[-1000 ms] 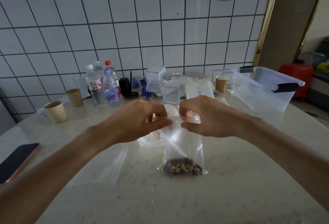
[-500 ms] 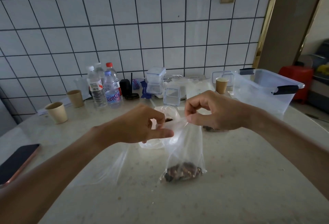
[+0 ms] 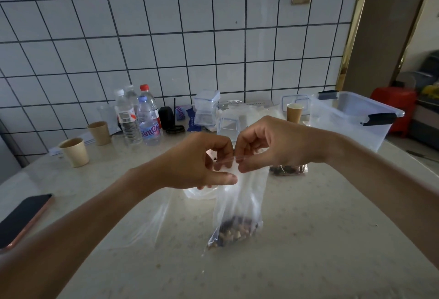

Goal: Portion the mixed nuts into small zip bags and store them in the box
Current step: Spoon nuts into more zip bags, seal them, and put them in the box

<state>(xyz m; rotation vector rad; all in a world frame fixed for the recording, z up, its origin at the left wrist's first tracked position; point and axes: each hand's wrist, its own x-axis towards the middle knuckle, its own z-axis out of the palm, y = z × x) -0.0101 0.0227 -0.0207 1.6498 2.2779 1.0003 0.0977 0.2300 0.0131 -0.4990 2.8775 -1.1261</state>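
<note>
A small clear zip bag [image 3: 240, 194] hangs above the table with mixed nuts [image 3: 235, 230] in its bottom corner, tilted so the lower edge grazes the tabletop. My left hand [image 3: 197, 163] and my right hand [image 3: 273, 144] both pinch the bag's zip strip at the top, fingertips close together. A second bag with nuts [image 3: 288, 169] lies on the table behind my right hand. The clear storage box [image 3: 351, 118] with black clips stands open at the back right. A large crumpled clear bag [image 3: 199, 192] lies under my left hand.
Water bottles [image 3: 140, 118], paper cups [image 3: 73, 151] and small clear containers [image 3: 205, 111] crowd the back of the table by the tiled wall. A dark phone [image 3: 23, 218] lies at the left edge. An empty flat bag [image 3: 147, 222] rests left of the held one.
The two hands have come back together along the zip strip, and the bag has lifted and swung slightly so its nuts sit lower right.
</note>
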